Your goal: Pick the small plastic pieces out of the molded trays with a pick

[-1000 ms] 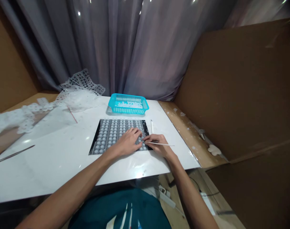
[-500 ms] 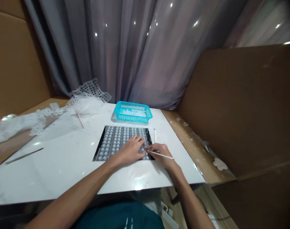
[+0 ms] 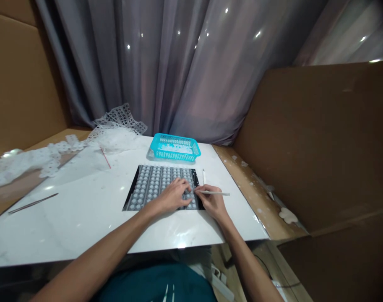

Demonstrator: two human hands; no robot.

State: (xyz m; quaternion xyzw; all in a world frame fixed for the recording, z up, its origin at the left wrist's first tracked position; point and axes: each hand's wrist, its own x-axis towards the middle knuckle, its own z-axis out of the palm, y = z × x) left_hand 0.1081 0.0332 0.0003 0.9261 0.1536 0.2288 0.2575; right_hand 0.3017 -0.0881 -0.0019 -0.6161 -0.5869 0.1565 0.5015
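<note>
The right grip (image 3: pixel 213 199) pinches a thin stick (image 3: pixel 222 193), the dotted sheet (image 3: pixel 155 182) lying under its fingertips.

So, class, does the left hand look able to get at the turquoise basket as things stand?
Probably yes. The turquoise basket stands just beyond the dotted sheet, open at the top, and nothing visible blocks the way from the left hand, though it would have to leave the sheet first.

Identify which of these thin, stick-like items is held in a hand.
The pale stick, gripped in the right hand; the red stick, the dark slim tool and the white strip beside the dotted sheet lie on the table.
</note>
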